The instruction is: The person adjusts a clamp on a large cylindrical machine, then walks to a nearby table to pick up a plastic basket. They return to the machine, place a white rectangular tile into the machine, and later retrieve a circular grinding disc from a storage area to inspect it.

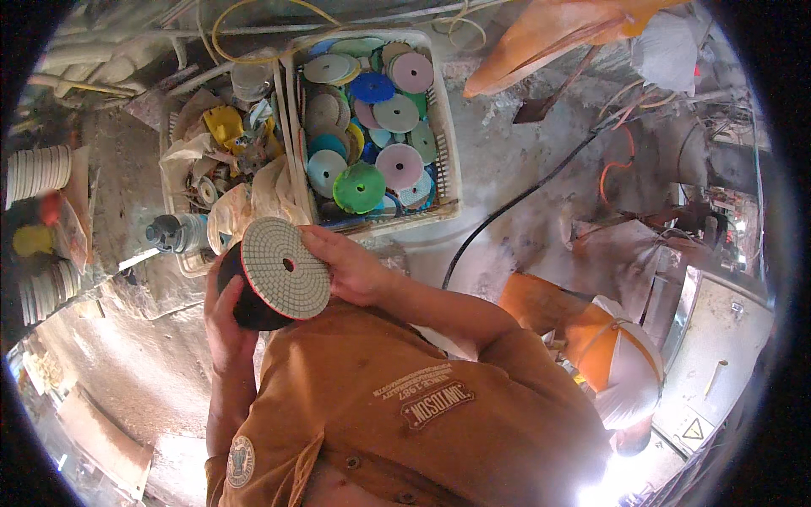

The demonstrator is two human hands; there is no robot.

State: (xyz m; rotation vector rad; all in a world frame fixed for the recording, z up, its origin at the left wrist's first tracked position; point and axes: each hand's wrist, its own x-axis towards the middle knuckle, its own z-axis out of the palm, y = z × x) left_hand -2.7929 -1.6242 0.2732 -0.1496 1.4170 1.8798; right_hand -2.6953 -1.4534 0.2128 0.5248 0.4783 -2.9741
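Note:
In front of my chest I hold a round polishing pad (291, 291), pale grey with a gridded face, a hole in the middle and a red rim. A black disc (245, 308) lies against its back. My left hand (226, 329) is closed round the left edge of the black disc, with the thumb toward the pale pad. The fingers of my right hand (351, 269) grip the upper right rim of the pale pad; its fingertips are partly hidden behind the pad.
Ahead stands a white plastic basket (448, 190) full of polishing pads in several colours. Left of it, another bin (173, 182) holds rags and odds and ends. Stacked discs (38, 175) sit far left. A black hose (515, 200) crosses to the right, near a person (612, 355) in orange and white.

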